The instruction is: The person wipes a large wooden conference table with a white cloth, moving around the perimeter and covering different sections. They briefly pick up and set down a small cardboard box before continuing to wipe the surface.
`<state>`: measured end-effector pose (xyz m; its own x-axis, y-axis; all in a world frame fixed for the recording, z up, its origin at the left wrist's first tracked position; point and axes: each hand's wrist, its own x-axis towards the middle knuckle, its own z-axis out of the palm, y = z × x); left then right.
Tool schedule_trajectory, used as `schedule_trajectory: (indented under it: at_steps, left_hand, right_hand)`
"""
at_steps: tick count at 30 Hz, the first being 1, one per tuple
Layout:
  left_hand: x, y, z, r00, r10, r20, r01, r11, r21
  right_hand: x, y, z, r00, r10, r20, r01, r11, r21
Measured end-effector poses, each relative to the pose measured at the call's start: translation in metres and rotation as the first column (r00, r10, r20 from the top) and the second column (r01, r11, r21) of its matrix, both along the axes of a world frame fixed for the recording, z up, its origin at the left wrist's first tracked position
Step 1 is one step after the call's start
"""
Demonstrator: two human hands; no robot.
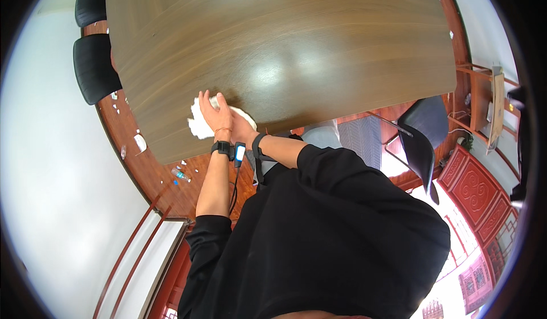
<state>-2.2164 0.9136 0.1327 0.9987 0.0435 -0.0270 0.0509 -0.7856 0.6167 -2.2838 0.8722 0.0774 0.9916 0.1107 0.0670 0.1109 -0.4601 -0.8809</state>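
Observation:
A crumpled white cloth (199, 124) lies on the wooden tabletop (299, 54), near the table's left front corner. My left hand (216, 116) rests on the cloth with its fingers stretched towards the far side and the thumb apart. Close beside it, my right hand (241, 128) is on the right part of the cloth, partly hidden behind the left hand and wrist; its fingers cannot be made out. Both wrists wear black bands, and a small device with a lit face and a cable sits at the left wrist.
Black chairs (95, 69) stand along the table's left side, and another black chair (421, 135) is by the right front edge. A plastic bottle (180, 174) and white scraps litter the wooden floor. A wooden shelf unit (478, 101) stands at the right.

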Motion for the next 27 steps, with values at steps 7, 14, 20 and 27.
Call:
schedule_trajectory:
  at_steps: [7,14,20,27]
  left_hand:
    - [-0.021,-0.049,-0.024,0.995,-0.099,-0.018,0.099,0.994,0.041]
    - [-0.046,-0.152,-0.027,0.942,-0.334,0.028,0.331,0.94,0.078]
    - [-0.064,-0.2,-0.018,0.934,-0.339,-0.114,0.343,0.939,0.016]
    - [-0.057,-0.198,-0.015,0.953,-0.279,-0.119,0.269,0.958,-0.099]
  right_hand:
    - [-0.005,-0.136,-0.003,0.957,0.204,0.206,-0.1,0.899,-0.427]
    - [-0.025,-0.433,-0.035,0.786,-0.578,0.218,0.584,0.582,-0.566]
    - [-0.15,-0.604,-0.03,0.503,-0.776,0.38,0.806,0.264,-0.53]
    - [-0.15,-0.48,-0.038,0.28,-0.911,0.304,0.717,-0.012,-0.697]
